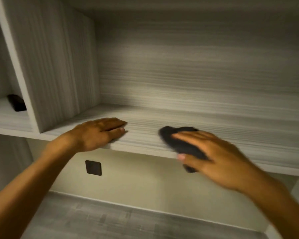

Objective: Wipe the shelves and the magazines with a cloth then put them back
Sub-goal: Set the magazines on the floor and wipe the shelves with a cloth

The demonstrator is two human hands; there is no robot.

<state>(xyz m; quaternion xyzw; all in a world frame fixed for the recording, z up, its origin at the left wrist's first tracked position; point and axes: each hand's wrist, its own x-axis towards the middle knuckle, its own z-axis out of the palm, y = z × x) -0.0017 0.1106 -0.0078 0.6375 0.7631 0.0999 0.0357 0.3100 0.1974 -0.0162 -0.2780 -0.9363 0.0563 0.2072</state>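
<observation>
A pale grey wood-grain shelf (214, 128) runs across the middle of the view. My right hand (214, 157) holds a dark cloth (176, 140) against the shelf's front part, fingers laid over the cloth and thumb curled under it at the shelf's edge. My left hand (97, 133) rests flat on the shelf near its front edge, fingers straight, to the left of the cloth. No magazines are in view. The picture is blurred by motion.
A vertical divider (41, 66) bounds the shelf on the left. Beyond it, a small dark object (16, 102) lies on the neighbouring shelf. Below the shelf is a beige wall with a dark square socket (93, 167), then a grey floor (110, 221).
</observation>
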